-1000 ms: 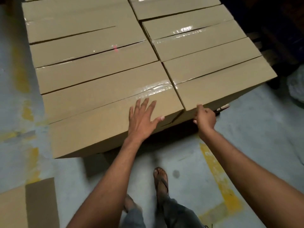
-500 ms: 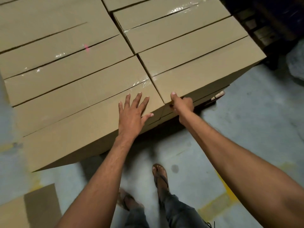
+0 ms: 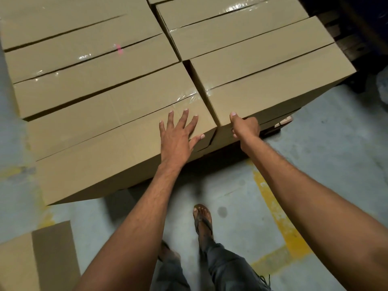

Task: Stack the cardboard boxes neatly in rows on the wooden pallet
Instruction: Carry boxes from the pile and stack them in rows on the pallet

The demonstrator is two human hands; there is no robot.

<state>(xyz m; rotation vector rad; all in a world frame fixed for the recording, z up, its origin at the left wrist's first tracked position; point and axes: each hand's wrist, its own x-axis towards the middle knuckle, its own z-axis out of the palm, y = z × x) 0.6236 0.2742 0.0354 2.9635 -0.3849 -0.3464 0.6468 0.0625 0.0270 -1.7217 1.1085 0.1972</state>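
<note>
The cardboard boxes sit in two tight columns on top of the stack, and the near left box (image 3: 117,143) juts further forward than the near right box (image 3: 273,85), with a thin wedge of gap between them. The left hand (image 3: 178,135) lies flat on the left box's top, fingers spread. The right hand (image 3: 245,127) curls round the right box's near corner, thumb on top. This layer looks nearly filled, so mostly squaring up seems left. The wooden pallet (image 3: 285,120) is almost wholly hidden. A loose box (image 3: 31,259) on the floor (image 3: 336,164) at lower left probably waits its turn; sandalled feet (image 3: 202,217) stand close to the stack beside a yellow floor marking (image 3: 279,223)
</note>
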